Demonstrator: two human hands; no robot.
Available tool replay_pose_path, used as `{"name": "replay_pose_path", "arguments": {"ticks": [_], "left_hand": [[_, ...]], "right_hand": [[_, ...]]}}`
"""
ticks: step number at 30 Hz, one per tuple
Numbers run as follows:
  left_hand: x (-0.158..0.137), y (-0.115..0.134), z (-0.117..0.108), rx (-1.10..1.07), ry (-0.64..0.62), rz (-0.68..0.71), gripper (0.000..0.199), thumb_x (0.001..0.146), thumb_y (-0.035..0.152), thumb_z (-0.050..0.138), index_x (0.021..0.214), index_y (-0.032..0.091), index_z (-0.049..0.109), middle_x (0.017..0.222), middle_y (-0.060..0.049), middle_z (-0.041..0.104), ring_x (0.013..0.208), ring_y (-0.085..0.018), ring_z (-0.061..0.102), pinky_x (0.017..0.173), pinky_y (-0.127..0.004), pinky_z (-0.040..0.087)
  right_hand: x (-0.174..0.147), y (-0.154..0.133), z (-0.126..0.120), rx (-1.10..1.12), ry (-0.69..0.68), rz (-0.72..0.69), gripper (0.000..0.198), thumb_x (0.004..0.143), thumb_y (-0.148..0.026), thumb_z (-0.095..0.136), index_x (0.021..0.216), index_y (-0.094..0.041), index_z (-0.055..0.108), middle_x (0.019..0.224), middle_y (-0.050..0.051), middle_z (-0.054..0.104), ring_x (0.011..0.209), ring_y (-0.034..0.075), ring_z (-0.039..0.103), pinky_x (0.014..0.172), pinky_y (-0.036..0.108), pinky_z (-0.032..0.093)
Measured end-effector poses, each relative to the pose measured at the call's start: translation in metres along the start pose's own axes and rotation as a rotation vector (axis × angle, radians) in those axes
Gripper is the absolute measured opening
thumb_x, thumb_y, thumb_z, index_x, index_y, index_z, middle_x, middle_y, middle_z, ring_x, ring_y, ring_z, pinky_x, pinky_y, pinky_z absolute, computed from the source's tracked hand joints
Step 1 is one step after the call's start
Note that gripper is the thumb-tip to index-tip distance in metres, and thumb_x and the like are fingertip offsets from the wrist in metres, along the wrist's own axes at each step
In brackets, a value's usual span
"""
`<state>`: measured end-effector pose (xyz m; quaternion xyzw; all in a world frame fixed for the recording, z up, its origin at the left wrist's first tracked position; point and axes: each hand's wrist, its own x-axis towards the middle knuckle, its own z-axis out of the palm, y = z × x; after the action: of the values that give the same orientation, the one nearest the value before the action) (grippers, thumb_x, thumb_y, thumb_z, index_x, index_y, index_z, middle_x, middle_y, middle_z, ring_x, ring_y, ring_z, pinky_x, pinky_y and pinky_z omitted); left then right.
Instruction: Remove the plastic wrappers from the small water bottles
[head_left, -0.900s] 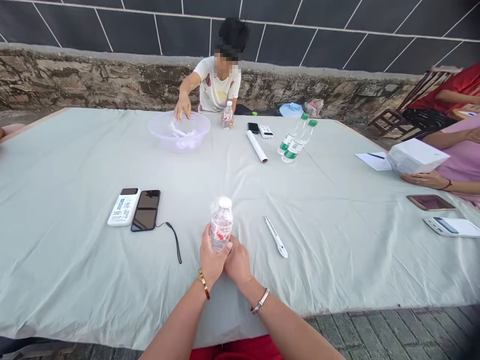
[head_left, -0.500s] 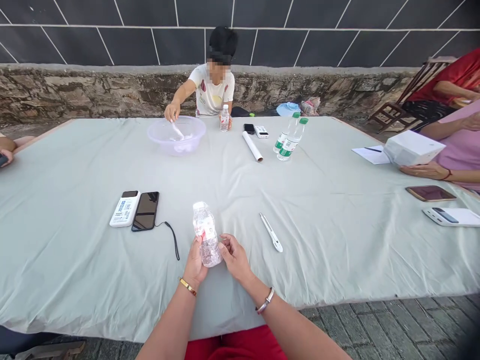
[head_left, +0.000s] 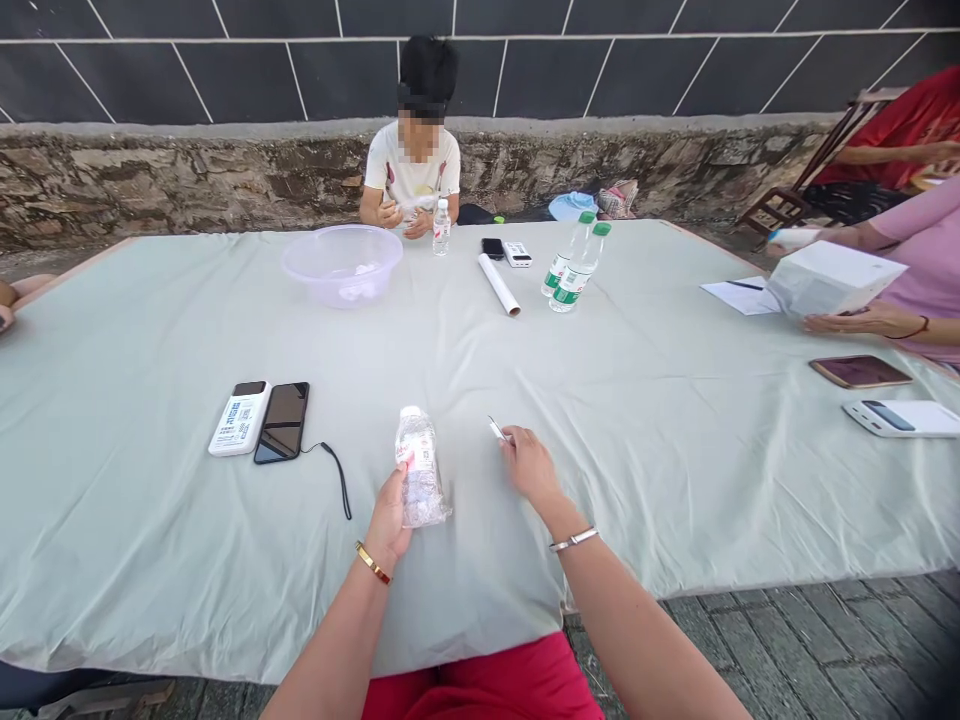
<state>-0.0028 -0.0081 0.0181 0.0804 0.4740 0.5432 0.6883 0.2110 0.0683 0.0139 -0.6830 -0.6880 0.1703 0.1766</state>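
Head | left grip (head_left: 389, 512): fingers wrapped round film-wrapped clear bottle (head_left: 421, 470), over counter's (head_left: 637, 440) near side | right grip (head_left: 529, 465), bottle's 3 o'clock: pinched around slim white cutter (head_left: 496, 430) | 11 o'clock: lavender basin (head_left: 313, 280) holding crumpled white material (head_left: 361, 283) | 1 o'clock: two green-capped bottles (head_left: 574, 275), white roll (head_left: 499, 285) beside
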Motion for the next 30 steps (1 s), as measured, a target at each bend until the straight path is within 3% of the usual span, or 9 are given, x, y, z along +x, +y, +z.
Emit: {"name": "replay_pose_path", "arguments": {"ticks": [4, 11, 14, 17, 20, 22, 24, 28, 30], "left_hand": [[0.000, 0.001, -0.004, 0.032, -0.026, -0.024, 0.048, 0.076, 0.052, 0.061, 0.109, 0.017, 0.056, 0.086, -0.004, 0.064, 0.069, -0.020, 0.066, 0.063, -0.035, 0.054], [-0.001, 0.008, -0.009, -0.038, -0.103, -0.011, 0.046, 0.077, 0.055, 0.057, 0.107, 0.020, 0.059, 0.086, -0.007, 0.068, 0.074, -0.024, 0.068, 0.062, -0.036, 0.054], [0.000, 0.011, -0.010, -0.080, -0.114, -0.010, 0.046, 0.077, 0.053, 0.059, 0.109, 0.020, 0.059, 0.086, -0.006, 0.069, 0.075, -0.025, 0.068, 0.064, -0.036, 0.053], [0.003, 0.012, -0.012, -0.124, -0.099, -0.022, 0.045, 0.075, 0.051, 0.061, 0.108, 0.021, 0.058, 0.083, -0.005, 0.070, 0.077, -0.025, 0.068, 0.066, -0.036, 0.053], [0.006, 0.011, -0.015, -0.144, -0.090, -0.029, 0.044, 0.076, 0.051, 0.060, 0.107, 0.020, 0.059, 0.084, -0.007, 0.070, 0.080, -0.025, 0.069, 0.068, -0.035, 0.052], [0.007, 0.010, -0.017, -0.158, -0.091, -0.038, 0.042, 0.077, 0.050, 0.059, 0.106, 0.019, 0.060, 0.085, -0.008, 0.071, 0.082, -0.025, 0.068, 0.069, -0.034, 0.052], [0.007, 0.009, -0.018, -0.165, -0.096, -0.046, 0.040, 0.078, 0.048, 0.058, 0.104, 0.018, 0.060, 0.086, -0.008, 0.071, 0.083, -0.024, 0.068, 0.068, -0.033, 0.052], [0.007, 0.008, -0.018, -0.170, -0.117, -0.039, 0.039, 0.079, 0.044, 0.057, 0.107, 0.018, 0.060, 0.085, -0.009, 0.071, 0.080, -0.023, 0.068, 0.065, -0.031, 0.051], [0.007, 0.008, -0.017, -0.171, -0.109, -0.040, 0.041, 0.078, 0.044, 0.057, 0.109, 0.017, 0.059, 0.085, -0.009, 0.071, 0.078, -0.023, 0.068, 0.065, -0.031, 0.052]], "right_hand": [[0.004, -0.042, -0.004, 0.221, -0.101, -0.151, 0.022, 0.088, -0.029, 0.048, 0.105, -0.022, 0.060, 0.089, 0.003, 0.061, 0.070, 0.014, 0.056, 0.067, 0.025, 0.042], [0.013, -0.085, -0.026, 0.034, -0.228, -0.229, 0.018, 0.085, -0.023, 0.056, 0.100, -0.025, 0.066, 0.089, 0.003, 0.065, 0.076, 0.017, 0.057, 0.063, 0.025, 0.036], [-0.007, -0.085, -0.046, 0.027, -0.378, -0.387, 0.019, 0.084, -0.023, 0.058, 0.098, -0.026, 0.069, 0.087, 0.002, 0.066, 0.075, 0.016, 0.057, 0.064, 0.025, 0.036], [-0.029, -0.075, -0.070, 0.134, -0.625, -0.536, 0.019, 0.080, -0.025, 0.062, 0.097, -0.026, 0.071, 0.085, 0.001, 0.066, 0.075, 0.015, 0.058, 0.066, 0.024, 0.037], [-0.037, -0.059, -0.081, 0.262, -0.894, -0.544, 0.019, 0.075, -0.027, 0.067, 0.092, -0.023, 0.074, 0.082, 0.000, 0.067, 0.074, 0.014, 0.058, 0.066, 0.023, 0.039], [-0.033, -0.048, -0.076, 0.361, -0.973, -0.492, 0.022, 0.074, -0.031, 0.067, 0.092, -0.021, 0.074, 0.083, 0.001, 0.068, 0.074, 0.014, 0.058, 0.066, 0.023, 0.040], [-0.023, -0.036, -0.063, 0.409, -0.858, -0.376, 0.025, 0.077, -0.035, 0.063, 0.096, -0.021, 0.073, 0.085, 0.001, 0.068, 0.073, 0.015, 0.058, 0.065, 0.024, 0.041], [-0.004, -0.015, -0.029, 0.129, -0.215, -0.001, 0.027, 0.086, -0.031, 0.051, 0.103, -0.022, 0.069, 0.091, 0.005, 0.066, 0.079, 0.018, 0.058, 0.068, 0.027, 0.040], [0.000, -0.006, -0.014, -0.054, -0.011, 0.125, 0.028, 0.087, -0.028, 0.049, 0.107, -0.020, 0.066, 0.100, 0.009, 0.064, 0.087, 0.021, 0.057, 0.073, 0.029, 0.040]]}}
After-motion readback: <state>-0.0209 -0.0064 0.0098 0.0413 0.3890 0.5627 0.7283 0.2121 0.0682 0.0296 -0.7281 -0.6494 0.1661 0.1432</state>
